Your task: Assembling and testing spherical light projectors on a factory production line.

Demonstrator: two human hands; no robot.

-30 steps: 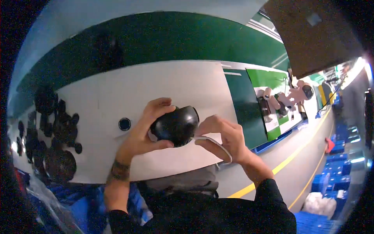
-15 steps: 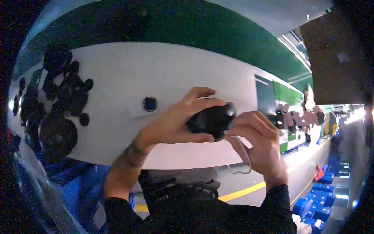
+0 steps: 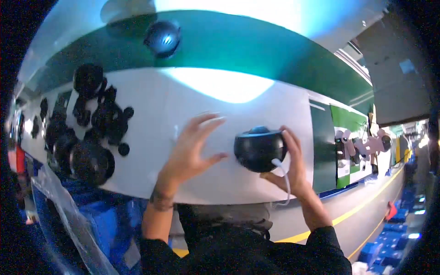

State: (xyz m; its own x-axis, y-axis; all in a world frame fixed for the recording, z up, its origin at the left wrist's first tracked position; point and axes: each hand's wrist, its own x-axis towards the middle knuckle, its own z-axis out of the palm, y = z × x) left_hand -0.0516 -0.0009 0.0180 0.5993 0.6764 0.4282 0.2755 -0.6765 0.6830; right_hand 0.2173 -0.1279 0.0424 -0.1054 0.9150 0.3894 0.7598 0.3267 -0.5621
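- Where the head camera looks down on the smooth white tabletop [image 3: 151, 167], a glossy black, bowl-shaped housing [image 3: 257, 152] is held over its right-hand part, near the front edge.
- Right hand [image 3: 297, 172]: gripping the housing from its right side, fingers along the upper right flank and thumb beneath; it is the nearer hand.
- Left hand [image 3: 187, 153]: fingers spread, grasping nothing; its thumb tip ends just beside the housing — apart from it, as far as one view can show.
- Key relation: the housing lies directly to the right of the left hand, between the two hands. It is nearly round, a little wider from left to right than tall, with its rim upward; a dark, rounded part [image 3: 259, 130] shows above that rim.
- A slim white cable [image 3: 287, 182] meets the housing's lower right face and hangs past the right palm.
- Surroundings: black round parts [image 3: 107, 117] cluster at left; a dark, shiny ball-like object [image 3: 163, 39] lies on the green strip [image 3: 224, 39] beyond.
- Compared with half a second earlier: the left hand has released the housing, a bright patch of light [image 3: 231, 85] now falls across the far tabletop, and the small dark disc is no longer visible on the white surface.
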